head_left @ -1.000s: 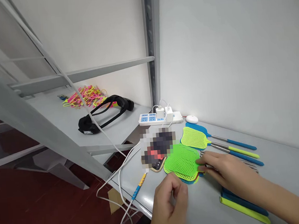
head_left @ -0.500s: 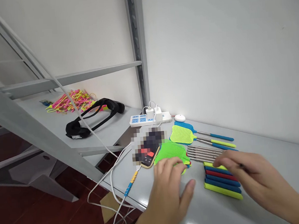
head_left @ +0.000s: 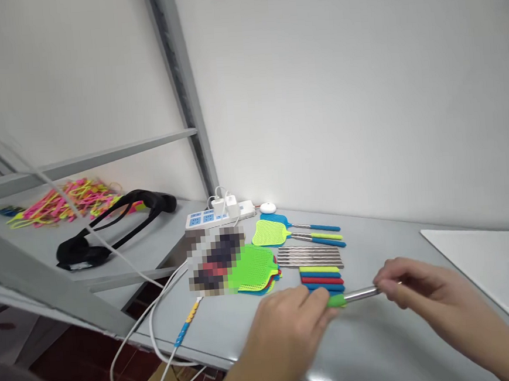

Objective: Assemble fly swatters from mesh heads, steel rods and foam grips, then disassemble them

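Note:
My left hand (head_left: pixel 291 319) is closed around a green piece (head_left: pixel 336 301), most of it hidden in the fist. A shiny metal rod (head_left: pixel 362 293) runs from the green piece to my right hand (head_left: pixel 421 292), whose fingers pinch its far end. Just behind my left hand lie several coloured grips (head_left: pixel 322 280) in a row, partly covered by that hand. Beyond them is a bundle of bare metal rods (head_left: pixel 310 256). To the left sits a stack of fly swatter heads (head_left: pixel 254 267), green on top.
Assembled fly swatters (head_left: pixel 270 234) lie toward the wall. A power strip (head_left: pixel 221 215), white case (head_left: pixel 267 208) and blurred phone (head_left: pixel 218 261) are at the left. White cables (head_left: pixel 153 327) hang over the table edge. A black headset (head_left: pixel 116 228) rests on the shelf; a white sheet (head_left: pixel 485 272) lies right.
My left hand has left the swatter heads and closed on the green piece. Both hands now hold one rod assembly between them. The view has turned to the right.

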Tool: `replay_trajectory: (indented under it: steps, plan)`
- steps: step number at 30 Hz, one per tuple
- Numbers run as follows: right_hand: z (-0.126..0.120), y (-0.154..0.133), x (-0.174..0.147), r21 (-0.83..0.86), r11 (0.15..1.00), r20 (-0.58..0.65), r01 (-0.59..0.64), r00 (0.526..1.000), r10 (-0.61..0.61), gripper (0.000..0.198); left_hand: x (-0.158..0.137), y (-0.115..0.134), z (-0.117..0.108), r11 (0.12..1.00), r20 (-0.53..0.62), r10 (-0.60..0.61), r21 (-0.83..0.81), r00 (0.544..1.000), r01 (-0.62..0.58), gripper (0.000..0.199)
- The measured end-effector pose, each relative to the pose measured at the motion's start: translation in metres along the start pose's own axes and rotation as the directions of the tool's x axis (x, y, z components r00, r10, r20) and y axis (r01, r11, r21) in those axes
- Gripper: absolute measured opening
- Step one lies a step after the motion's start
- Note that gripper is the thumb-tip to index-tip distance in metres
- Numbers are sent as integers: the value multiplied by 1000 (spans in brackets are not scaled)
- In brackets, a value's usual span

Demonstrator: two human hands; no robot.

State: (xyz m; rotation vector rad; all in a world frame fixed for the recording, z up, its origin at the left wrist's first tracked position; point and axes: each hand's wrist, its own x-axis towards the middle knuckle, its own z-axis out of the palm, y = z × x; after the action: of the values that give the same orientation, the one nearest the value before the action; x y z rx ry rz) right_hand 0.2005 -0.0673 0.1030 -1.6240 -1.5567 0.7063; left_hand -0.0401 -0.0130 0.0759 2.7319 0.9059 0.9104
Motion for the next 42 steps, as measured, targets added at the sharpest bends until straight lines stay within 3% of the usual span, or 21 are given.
replay_trajectory:
  steps: [2,5,7,13,15,20,22,25,27,29,33,37,39,40,42]
  plan:
    - [-6,6,-8,-182,982,107,53,994,-34,19,3,-6,-4,989,42,59,137,997,-64,23]
    - [-6,3,-18,-369,899,191,236,966,-175,24,12,-3,-3,969,48,116,214,992,-124,19]
    - [-7,-2,-23,-422,850,231,317,943,-237,25,17,3,-2,963,32,152,218,988,-156,17]
    - [-17,-8,-36,-441,816,310,373,917,-252,19,16,11,5,957,14,231,174,973,-230,18]
    - [-13,-5,-38,-515,741,319,430,899,-300,17,10,11,9,964,28,217,148,976,-219,19]
    - [14,-1,-33,-729,433,376,530,839,-393,17,-2,20,24,984,48,140,102,989,-144,22]
    - [23,-1,-31,-744,427,402,515,854,-330,18,-5,22,30,983,66,138,111,988,-144,24]
    - [30,4,-33,-688,535,457,490,865,-205,19,-10,20,35,973,134,161,147,978,-180,26]
    - [31,10,-37,-638,563,524,525,832,-182,18,-16,19,36,965,229,163,166,960,-204,27]
    - [31,18,-43,-625,499,588,600,782,-205,15,-23,21,35,961,312,149,179,938,-212,27]
    - [27,27,-46,-628,262,649,733,679,-344,16,-35,37,36,973,340,42,198,939,-115,28]
    - [17,32,-37,-630,50,663,775,570,-485,23,-36,45,36,993,366,-70,114,928,30,31]
    - [12,35,-29,-616,42,664,787,547,-509,26,-30,42,38,998,396,26,38,918,-44,28]
    - [10,36,-24,-610,82,657,788,561,-504,28,-25,39,39,997,400,60,21,915,-74,26]
    - [5,34,-14,-595,285,617,752,654,-437,31,-10,35,41,997,384,26,58,923,-52,24]
